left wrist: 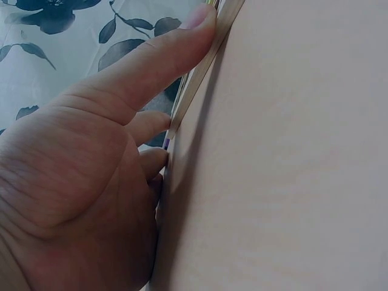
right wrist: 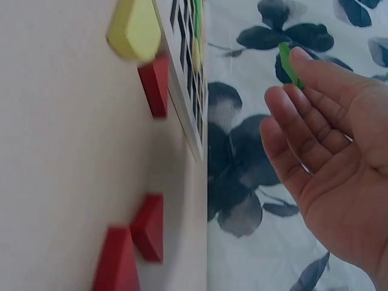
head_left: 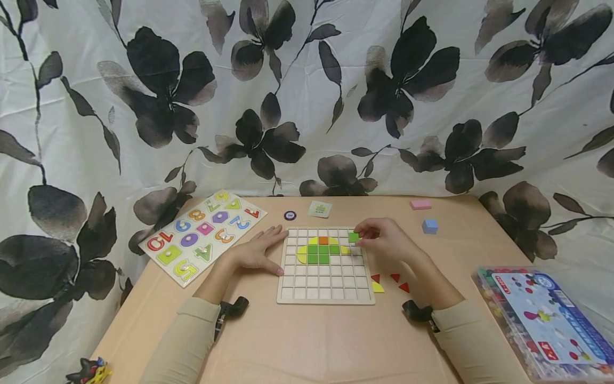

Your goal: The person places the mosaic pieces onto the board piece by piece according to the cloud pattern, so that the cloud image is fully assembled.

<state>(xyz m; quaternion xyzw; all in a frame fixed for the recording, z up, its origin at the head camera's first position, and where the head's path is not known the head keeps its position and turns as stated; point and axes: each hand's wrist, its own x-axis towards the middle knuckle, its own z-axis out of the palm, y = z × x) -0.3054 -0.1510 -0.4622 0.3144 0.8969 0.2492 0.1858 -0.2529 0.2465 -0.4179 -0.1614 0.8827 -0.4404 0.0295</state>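
Note:
A white grid board (head_left: 302, 293) lies in the middle of the table, with green squares (head_left: 313, 259), an orange square (head_left: 323, 240) and yellow rounded pieces (head_left: 301, 255) set in its cells. My left hand (head_left: 254, 252) rests at the board's left edge, its thumb touching the rim in the left wrist view. Above the board's upper right corner, my right hand (head_left: 386, 238) pinches a green square tile (head_left: 353, 237) between thumb and fingertips. Red triangles (right wrist: 147, 228) and a yellow piece (head_left: 378, 287) lie by the board's lower right side.
A number-and-shape puzzle board (head_left: 225, 217) lies at the left. Behind the grid board are a round dark token (head_left: 290, 215) and a small card (head_left: 320, 209). A pink block (head_left: 420, 205) and blue cube (head_left: 429, 226) stand back right. A plastic box (head_left: 547, 325) sits front right, small figurines (head_left: 89, 370) front left.

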